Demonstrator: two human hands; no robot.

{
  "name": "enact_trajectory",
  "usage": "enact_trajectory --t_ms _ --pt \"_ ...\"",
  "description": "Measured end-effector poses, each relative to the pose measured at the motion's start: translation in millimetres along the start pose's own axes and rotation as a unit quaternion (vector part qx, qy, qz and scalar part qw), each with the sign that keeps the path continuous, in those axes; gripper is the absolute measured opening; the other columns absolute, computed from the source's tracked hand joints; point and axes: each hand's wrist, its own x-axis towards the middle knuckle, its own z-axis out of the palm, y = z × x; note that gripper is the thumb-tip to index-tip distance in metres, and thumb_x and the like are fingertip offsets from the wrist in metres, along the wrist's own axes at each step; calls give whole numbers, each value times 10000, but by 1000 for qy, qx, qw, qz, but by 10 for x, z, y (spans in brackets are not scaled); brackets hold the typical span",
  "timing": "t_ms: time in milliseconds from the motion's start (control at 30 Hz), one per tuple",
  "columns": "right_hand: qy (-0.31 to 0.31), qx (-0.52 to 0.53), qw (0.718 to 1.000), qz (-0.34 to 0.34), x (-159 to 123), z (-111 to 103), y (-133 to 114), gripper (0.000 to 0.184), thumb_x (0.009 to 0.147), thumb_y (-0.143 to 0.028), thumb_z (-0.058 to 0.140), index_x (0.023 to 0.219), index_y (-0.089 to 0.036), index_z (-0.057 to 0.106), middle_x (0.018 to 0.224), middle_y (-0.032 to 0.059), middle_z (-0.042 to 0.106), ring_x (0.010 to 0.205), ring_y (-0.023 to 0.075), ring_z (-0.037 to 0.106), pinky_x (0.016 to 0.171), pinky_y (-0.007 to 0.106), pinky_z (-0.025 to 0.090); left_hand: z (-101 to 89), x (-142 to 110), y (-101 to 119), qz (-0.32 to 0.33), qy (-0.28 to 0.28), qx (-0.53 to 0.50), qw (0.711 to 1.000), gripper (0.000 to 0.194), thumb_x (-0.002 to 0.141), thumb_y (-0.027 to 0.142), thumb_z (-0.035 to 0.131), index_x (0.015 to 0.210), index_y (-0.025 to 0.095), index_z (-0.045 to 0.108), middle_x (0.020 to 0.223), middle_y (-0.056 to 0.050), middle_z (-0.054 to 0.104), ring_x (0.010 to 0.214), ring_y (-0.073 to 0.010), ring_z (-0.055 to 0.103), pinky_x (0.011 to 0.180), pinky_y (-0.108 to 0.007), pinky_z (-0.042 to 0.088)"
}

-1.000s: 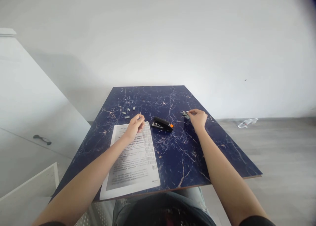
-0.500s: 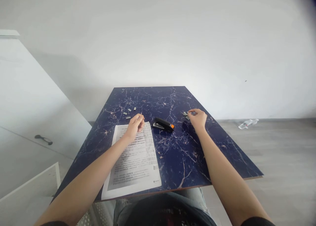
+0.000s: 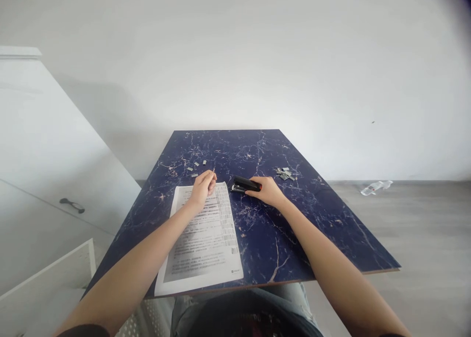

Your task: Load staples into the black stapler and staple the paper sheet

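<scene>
A black stapler (image 3: 244, 183) lies on the blue table, and my right hand (image 3: 268, 192) grips its right end between thumb and fingers. My left hand (image 3: 203, 186) rests over the top part of the printed paper sheet (image 3: 198, 258), its fingers curled together; whatever they hold, if anything, is hidden. Just beyond that hand, several small grey-green metallic pieces (image 3: 195, 175) are scattered. A heap of similar pieces (image 3: 284, 173) sits right of the stapler, apart from my right hand.
The marble-patterned blue table (image 3: 272, 239) stands against a pale wall (image 3: 250, 62). To the left is a white cabinet with a dark handle (image 3: 72, 205). On the floor at the right lies a clear plastic wrapper (image 3: 376, 187).
My right hand has left the heap of small pieces, moved left and taken hold of the stapler. My left hand stays over the paper, still closed. The view has shifted slightly.
</scene>
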Motion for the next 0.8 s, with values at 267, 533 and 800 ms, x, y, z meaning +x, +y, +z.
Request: enact_trajectory --t_ms 267,533,800 --pt "47 14 993 111 -51 -228 -79 293 727 -436 766 887 -191 775 687 -6 685 616 170 586 583 269 382 -130 -5 -14 77 -149 432 886 390 806 264 620 504 201 380 457 22 361 451 -122 275 548 -296 194" --pt "115 20 977 178 -745 -684 317 434 727 -505 748 1017 -183 766 785 36 730 682 231 651 610 309 446 -106 -62 -26 94 -214 499 835 364 799 242 614 504 212 403 457 4 413 456 -148 283 566 -313 202" --pt "100 11 963 249 -1797 -1034 743 513 717 -567 763 1085 -210 741 857 55 759 769 294 713 648 351 527 -133 -62 -50 87 -214 470 852 378 803 289 611 503 213 394 448 4 405 439 -144 291 537 -318 181"
